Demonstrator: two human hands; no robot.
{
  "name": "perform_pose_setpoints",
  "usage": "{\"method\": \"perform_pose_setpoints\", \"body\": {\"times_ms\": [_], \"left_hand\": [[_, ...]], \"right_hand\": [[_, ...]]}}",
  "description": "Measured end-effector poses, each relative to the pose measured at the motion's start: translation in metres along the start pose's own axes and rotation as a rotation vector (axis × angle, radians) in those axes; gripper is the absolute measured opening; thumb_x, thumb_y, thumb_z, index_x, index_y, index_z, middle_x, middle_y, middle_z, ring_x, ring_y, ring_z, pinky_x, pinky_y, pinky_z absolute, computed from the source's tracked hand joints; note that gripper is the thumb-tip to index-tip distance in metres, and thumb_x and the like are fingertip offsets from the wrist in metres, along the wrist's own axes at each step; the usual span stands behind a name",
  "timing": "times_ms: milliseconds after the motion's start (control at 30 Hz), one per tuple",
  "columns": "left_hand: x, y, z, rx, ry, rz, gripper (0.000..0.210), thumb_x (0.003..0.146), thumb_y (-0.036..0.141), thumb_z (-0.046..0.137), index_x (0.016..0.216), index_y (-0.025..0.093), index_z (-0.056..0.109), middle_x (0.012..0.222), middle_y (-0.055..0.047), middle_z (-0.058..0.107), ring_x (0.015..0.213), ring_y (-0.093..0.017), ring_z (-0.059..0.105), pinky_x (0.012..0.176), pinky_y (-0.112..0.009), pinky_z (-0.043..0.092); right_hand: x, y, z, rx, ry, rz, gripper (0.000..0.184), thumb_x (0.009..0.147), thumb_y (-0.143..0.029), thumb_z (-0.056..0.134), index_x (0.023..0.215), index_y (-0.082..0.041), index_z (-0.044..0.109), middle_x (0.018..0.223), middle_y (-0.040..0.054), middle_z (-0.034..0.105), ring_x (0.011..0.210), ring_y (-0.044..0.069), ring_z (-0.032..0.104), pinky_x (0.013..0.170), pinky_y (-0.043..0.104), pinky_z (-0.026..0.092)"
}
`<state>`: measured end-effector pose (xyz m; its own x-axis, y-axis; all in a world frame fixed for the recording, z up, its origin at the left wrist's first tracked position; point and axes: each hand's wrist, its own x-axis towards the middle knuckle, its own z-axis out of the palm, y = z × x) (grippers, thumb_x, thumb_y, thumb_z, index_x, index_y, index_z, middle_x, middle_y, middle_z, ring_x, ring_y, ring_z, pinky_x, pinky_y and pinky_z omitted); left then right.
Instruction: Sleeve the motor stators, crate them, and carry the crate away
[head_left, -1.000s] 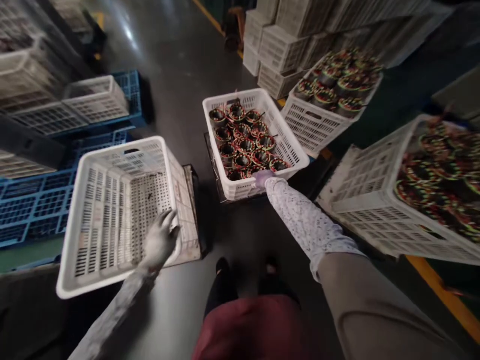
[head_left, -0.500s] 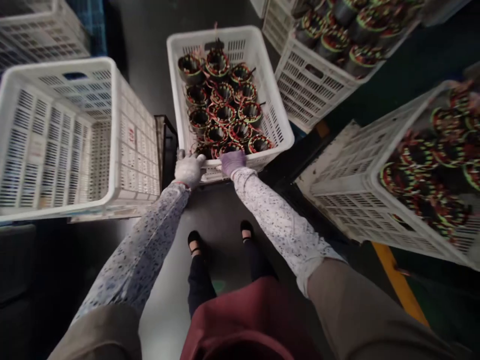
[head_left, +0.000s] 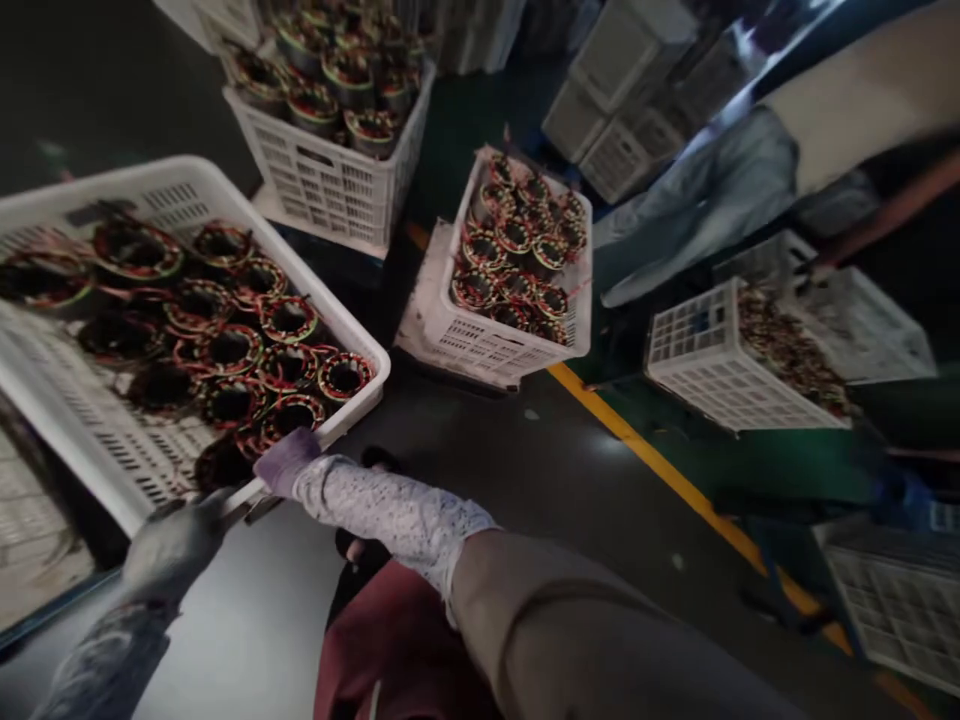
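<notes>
A white plastic crate point(head_left: 376, 372) stands in front of me at the left of the view. In it stand several round motor stators point(head_left: 227, 350) with red wires around their rims. My right hand point(head_left: 289, 463), in a purple glove, is closed over the crate's near rim. Left of it, my left hand point(head_left: 172, 550), in a pale glove, grips the same rim near the corner. Its fingertips are blurred and partly hidden by the crate's edge.
Stator-filled crates stand ahead, one at the back point(head_left: 322, 170) and one on a board point(head_left: 517, 340). A yellow floor line point(head_left: 645, 450) runs to the right. Beyond it are a crate of small parts point(head_left: 750, 385) and a person's leg point(head_left: 720, 200).
The view has swung right, so the held crate now appears larger, tilted and farther left. Both hands remain on its rim. A person and more crates have come into view.
</notes>
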<state>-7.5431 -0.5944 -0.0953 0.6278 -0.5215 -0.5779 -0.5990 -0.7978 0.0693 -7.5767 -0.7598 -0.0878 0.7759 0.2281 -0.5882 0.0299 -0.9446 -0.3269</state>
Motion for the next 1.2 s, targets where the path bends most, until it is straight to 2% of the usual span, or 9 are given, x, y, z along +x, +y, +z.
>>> {"method": "perform_pose_setpoints", "body": {"times_ms": [67,167,333,467,600,700,833,1067,1200], "left_hand": [[-0.019,0.022,0.007,0.064,-0.088,-0.055,0.041,0.092,0.023,0.047,0.130,0.022,0.062,0.100,-0.014,0.073,0.091,-0.031,0.068,0.076,-0.037,0.049],[-0.049,0.062,0.017,0.060,-0.147,-0.108,0.043,0.098,0.022,0.038,0.136,0.022,0.058,0.108,-0.012,0.073,0.093,-0.027,0.069,0.078,-0.033,0.048],[-0.086,0.111,0.044,0.055,-0.116,-0.126,0.041,0.099,0.025,0.040,0.135,0.025,0.060,0.113,-0.012,0.072,0.096,-0.026,0.068,0.079,-0.032,0.048],[-0.112,0.149,0.072,0.023,-0.113,-0.135,0.040,0.098,0.027,0.043,0.132,0.023,0.063,0.112,-0.014,0.071,0.092,-0.028,0.068,0.077,-0.034,0.049],[-0.137,0.198,0.097,-0.072,-0.098,-0.157,0.040,0.098,0.028,0.045,0.134,0.021,0.061,0.112,-0.015,0.070,0.094,-0.028,0.067,0.082,-0.037,0.048],[-0.154,0.236,0.115,-0.136,-0.091,-0.179,0.037,0.098,0.030,0.046,0.129,0.020,0.064,0.107,-0.015,0.071,0.094,-0.029,0.067,0.083,-0.038,0.047],[-0.175,0.285,0.137,-0.180,-0.080,-0.194,0.036,0.097,0.023,0.044,0.125,0.017,0.066,0.104,-0.017,0.070,0.097,-0.031,0.066,0.083,-0.039,0.045],[-0.202,0.388,0.172,-0.274,-0.159,-0.152,0.034,0.093,0.017,0.043,0.115,0.011,0.069,0.106,-0.020,0.069,0.100,-0.036,0.064,0.080,-0.042,0.046],[-0.218,0.449,0.179,-0.426,-0.152,-0.103,0.040,0.088,0.027,0.059,0.123,0.009,0.065,0.108,-0.022,0.068,0.107,-0.038,0.062,0.090,-0.047,0.047]], "right_hand": [[-0.014,0.004,0.019,0.006,0.003,0.001,0.018,0.089,-0.028,0.061,0.097,-0.015,0.072,0.096,0.0080,0.075,0.088,0.024,0.069,0.083,0.042,0.052],[-0.041,0.010,0.046,-0.019,-0.027,-0.025,0.019,0.089,-0.028,0.062,0.095,-0.014,0.073,0.093,0.0105,0.075,0.086,0.025,0.069,0.077,0.042,0.054],[-0.090,0.018,0.080,-0.048,-0.066,-0.056,0.022,0.091,-0.024,0.060,0.100,-0.009,0.072,0.094,0.0147,0.074,0.090,0.026,0.069,0.078,0.044,0.053],[-0.136,0.029,0.102,-0.063,-0.098,-0.076,0.024,0.091,-0.028,0.061,0.101,-0.009,0.072,0.094,0.0139,0.074,0.089,0.025,0.069,0.079,0.042,0.052],[-0.183,0.047,0.127,-0.110,-0.100,-0.114,0.028,0.093,-0.031,0.057,0.106,-0.012,0.073,0.102,0.0165,0.074,0.093,0.028,0.069,0.081,0.043,0.052],[-0.214,0.060,0.148,-0.164,-0.130,-0.123,0.026,0.091,-0.027,0.057,0.103,-0.011,0.074,0.098,0.0180,0.074,0.091,0.029,0.069,0.080,0.044,0.052],[-0.254,0.077,0.172,-0.209,-0.147,-0.139,0.029,0.089,-0.032,0.061,0.104,-0.011,0.073,0.099,0.0181,0.073,0.093,0.030,0.069,0.080,0.045,0.052],[-0.339,0.126,0.207,-0.210,-0.220,-0.121,0.030,0.085,-0.028,0.067,0.108,-0.010,0.073,0.106,0.0194,0.072,0.098,0.031,0.067,0.089,0.045,0.049],[-0.381,0.169,0.224,-0.252,-0.261,-0.127,0.027,0.080,-0.023,0.071,0.103,-0.009,0.075,0.099,0.0192,0.073,0.096,0.031,0.067,0.087,0.043,0.049]]}}
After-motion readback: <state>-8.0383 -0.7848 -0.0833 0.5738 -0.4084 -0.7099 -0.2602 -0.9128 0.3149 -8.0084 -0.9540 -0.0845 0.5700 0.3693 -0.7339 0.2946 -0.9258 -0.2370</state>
